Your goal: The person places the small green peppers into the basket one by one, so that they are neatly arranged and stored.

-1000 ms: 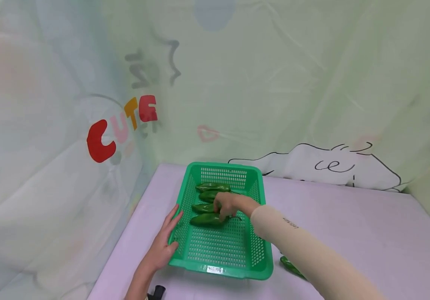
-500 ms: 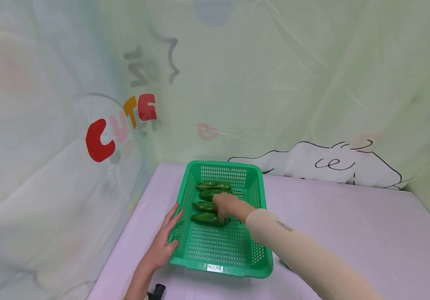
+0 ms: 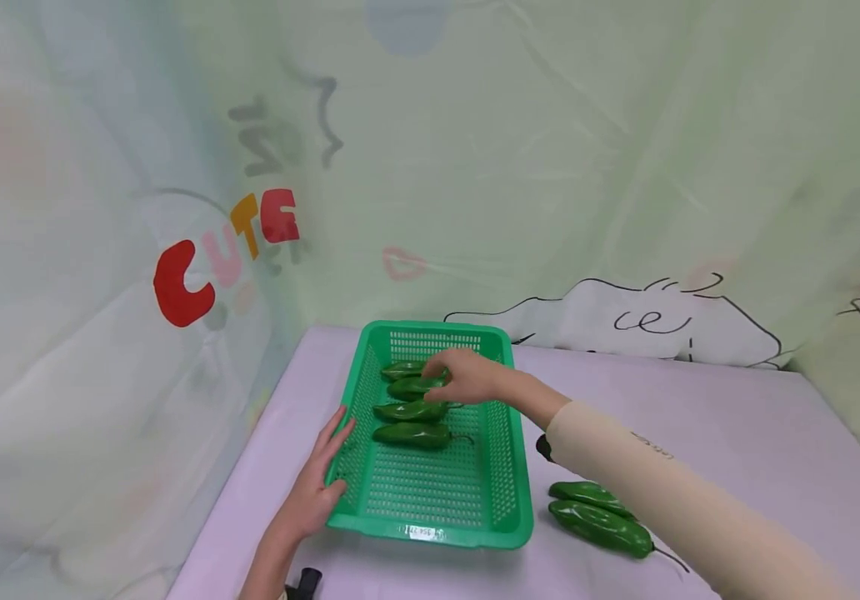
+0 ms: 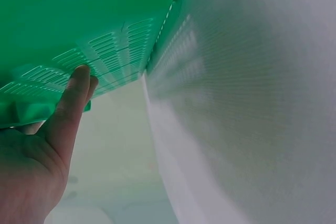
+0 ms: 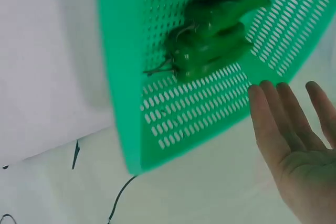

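Fingers of the right hand (image 3: 467, 377) stand parted, gripping nothing, above four long glossy green peppers (image 3: 411, 435) rowed inside a green plastic mesh basket (image 3: 467, 534); the left hand (image 3: 313, 493), fingers extended, touches its left side; two peppers (image 3: 601, 527) lie outside, near right, on the pale counter (image 3: 670, 425)

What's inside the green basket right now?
Four green chili peppers lie side by side in the green basket. In the head view, the right hand hides the farther two's stem ends; whatever lies beneath the peppers is covered.
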Motion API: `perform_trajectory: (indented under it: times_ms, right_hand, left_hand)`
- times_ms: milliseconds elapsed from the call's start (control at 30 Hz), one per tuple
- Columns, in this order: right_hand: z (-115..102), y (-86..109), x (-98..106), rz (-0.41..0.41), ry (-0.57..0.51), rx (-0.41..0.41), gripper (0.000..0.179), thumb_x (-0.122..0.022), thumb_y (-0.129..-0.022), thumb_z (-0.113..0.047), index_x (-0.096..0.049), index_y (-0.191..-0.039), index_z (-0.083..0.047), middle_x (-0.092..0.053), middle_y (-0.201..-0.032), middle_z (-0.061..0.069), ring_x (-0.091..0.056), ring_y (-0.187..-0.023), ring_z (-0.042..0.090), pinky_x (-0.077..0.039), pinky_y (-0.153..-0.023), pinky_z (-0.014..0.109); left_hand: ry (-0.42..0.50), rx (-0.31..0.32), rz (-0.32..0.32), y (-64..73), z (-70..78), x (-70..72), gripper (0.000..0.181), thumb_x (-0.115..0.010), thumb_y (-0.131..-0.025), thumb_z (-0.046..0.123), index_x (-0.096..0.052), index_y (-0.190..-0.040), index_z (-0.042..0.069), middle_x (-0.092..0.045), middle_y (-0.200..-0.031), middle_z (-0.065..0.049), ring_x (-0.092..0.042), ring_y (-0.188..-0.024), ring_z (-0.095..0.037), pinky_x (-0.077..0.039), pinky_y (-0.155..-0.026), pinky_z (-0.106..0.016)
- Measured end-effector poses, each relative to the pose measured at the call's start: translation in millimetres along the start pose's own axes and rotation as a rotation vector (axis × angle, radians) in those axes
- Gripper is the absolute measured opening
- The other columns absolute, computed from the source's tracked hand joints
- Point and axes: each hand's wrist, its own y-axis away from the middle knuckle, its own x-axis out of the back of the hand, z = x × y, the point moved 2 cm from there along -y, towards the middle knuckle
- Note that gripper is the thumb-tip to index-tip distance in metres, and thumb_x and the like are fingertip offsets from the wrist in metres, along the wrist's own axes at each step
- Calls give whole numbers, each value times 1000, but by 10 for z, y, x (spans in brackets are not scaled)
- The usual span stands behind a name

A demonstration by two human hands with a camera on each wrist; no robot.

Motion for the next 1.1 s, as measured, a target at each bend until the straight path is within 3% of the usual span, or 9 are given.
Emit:
perform_trajectory:
  times_ms: [267,400,533,767,967,1100]
  right_hand:
    - [178,430,203,94,-220,41,48,-69,-89,-24,-60,-128,3,-62,-127,17,-62,-113,36,-52,-92,41]
    - [363,711,272,158,-236,25,51,-69,-90,-25,-58,-131,2,-60,-130,19,-59,-116,41,-54,-88,44]
    - [600,1113,298,233,-219,-22,49,-70,-89,-24,-59,-129,2,-60,-129,21,-61,-114,41,-56,-84,42]
    - [985,1679,225,320,-276,-114,48,-70,-91,-21,-58,-131,1,-62,-127,18,-65,-110,33,-54,-82,29]
    - [1202,1962,97,343,-284,-181,48,-70,-91,-24,-58,-132,-2,-63,-127,16,-65,-110,35,-52,-81,24]
    - [1354,2085,-58,341,-276,-203,50,-71,-90,-23,-58,-132,-1,-63,-126,18,-64,-110,37,-54,-81,27]
  left_hand:
    - [7,11,-1,69,-29,46,90,-45,-67,-21,-30,-153,0,-12,-164,-11,-9,-149,-40,-21,-106,-70]
    - [35,14,2,68,-28,54,90,-43,-66,-22,-31,-153,0,-12,-164,-11,-8,-149,-39,-20,-107,-70]
    - [41,-2,-22,26,-14,23,89,-43,-67,-21,-29,-153,-2,-10,-164,-12,-7,-149,-38,-19,-107,-69]
    - [15,-19,-1,-2,-10,26,90,-44,-66,-22,-30,-153,-1,-11,-164,-12,-9,-148,-40,-20,-106,-70]
    - [28,-17,-9,-8,2,6,90,-44,-66,-22,-29,-153,-3,-11,-164,-15,-8,-148,-42,-19,-105,-71]
    - [41,2,-14,-9,-2,-10,91,-44,-66,-21,-29,-153,-2,-10,-164,-13,-7,-149,-39,-17,-107,-70]
